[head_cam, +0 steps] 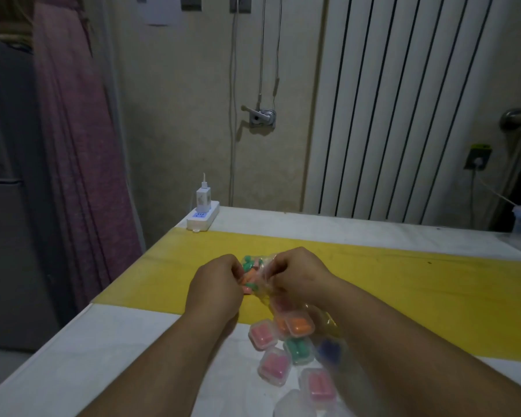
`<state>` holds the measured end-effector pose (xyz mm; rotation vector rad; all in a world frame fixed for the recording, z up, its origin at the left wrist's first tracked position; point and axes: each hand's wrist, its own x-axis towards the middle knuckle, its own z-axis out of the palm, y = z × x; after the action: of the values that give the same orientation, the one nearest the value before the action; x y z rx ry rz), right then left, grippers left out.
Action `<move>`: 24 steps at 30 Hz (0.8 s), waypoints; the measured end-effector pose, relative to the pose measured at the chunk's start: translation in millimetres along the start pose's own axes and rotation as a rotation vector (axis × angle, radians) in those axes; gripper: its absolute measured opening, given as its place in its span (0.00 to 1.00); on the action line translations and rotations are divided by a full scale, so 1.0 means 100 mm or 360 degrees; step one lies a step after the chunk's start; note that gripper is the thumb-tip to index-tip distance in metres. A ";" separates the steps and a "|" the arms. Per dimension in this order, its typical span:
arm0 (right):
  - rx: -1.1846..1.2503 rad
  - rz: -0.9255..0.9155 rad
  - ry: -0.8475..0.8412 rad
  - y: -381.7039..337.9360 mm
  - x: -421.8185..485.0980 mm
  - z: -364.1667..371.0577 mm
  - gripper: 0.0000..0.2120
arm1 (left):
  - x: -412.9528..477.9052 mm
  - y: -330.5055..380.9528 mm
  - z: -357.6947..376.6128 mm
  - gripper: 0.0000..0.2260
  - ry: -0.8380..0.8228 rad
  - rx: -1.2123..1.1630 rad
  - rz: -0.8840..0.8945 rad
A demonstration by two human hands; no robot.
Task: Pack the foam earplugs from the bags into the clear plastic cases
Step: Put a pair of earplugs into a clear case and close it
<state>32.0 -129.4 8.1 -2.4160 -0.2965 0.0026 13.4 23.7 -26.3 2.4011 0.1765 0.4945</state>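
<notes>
In the head view, a clear bag (257,276) of loose foam earplugs (248,270) is held just above the yellow strip (403,293) that crosses the desk (109,350). The left hand (215,288) is closed in a pinch on the bag's left edge, and the right hand (295,273) is closed in a pinch on its right edge; the fingertips are curled inward and mostly hidden, so the exact grip on the film cannot be told. Green, orange and pink plugs are seen through the plastic between the two hands.

Nearer the person than the bag, a cluster of clear plastic cases (286,353) lies on the white part of the desk, partly under the right forearm. Most are already filled: a pink one (263,333), an orange one (300,324), a green one (298,350) and a dark blue one (328,349) can be made out. One case (295,407) at the near edge of the cluster appears to be empty. Far beyond the bag, a power strip (202,218) sits at the desk's back corner.

The step in hand is judged to be the opening of the bag, the film being pulled apart between both pinches. For the next move, one hand would need to be freed so that plugs can be drawn out, while the bag is kept steady by the other and an empty case is brought within reach. Spilled plugs are a likely risk if the film tears suddenly.
</notes>
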 end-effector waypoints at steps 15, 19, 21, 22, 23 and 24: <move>-0.0388 -0.0007 -0.0185 -0.01 0.23 0.16 0.06 | 0.02 -0.03 0.00 0.05 -0.0003 0.0112 0.0046; -0.0277 -0.0124 -0.0058 0.02 0.19 0.19 0.07 | 0.03 -0.04 0.00 0.03 0.0005 0.0164 0.0050; -0.0168 -0.0191 -0.0034 0.04 0.19 0.18 0.02 | 0.03 -0.05 0.01 0.03 0.0016 0.0169 0.0041; -0.0067 -0.0185 -0.0049 0.05 0.20 0.18 0.00 | 0.03 -0.05 0.02 0.03 0.0025 0.0169 0.0035; 0.0046 -0.0165 -0.0088 0.06 0.21 0.17 0.01 | 0.03 -0.06 0.03 0.04 0.0035 0.0171 0.0030; 0.0105 -0.0127 -0.0132 0.09 0.23 0.17 0.03 | 0.03 -0.06 0.04 0.04 0.0043 0.0173 0.0026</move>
<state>55.1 -120.2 -8.9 -2.3410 -0.4242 0.0757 17.9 27.2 -32.2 2.5043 0.2004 0.5374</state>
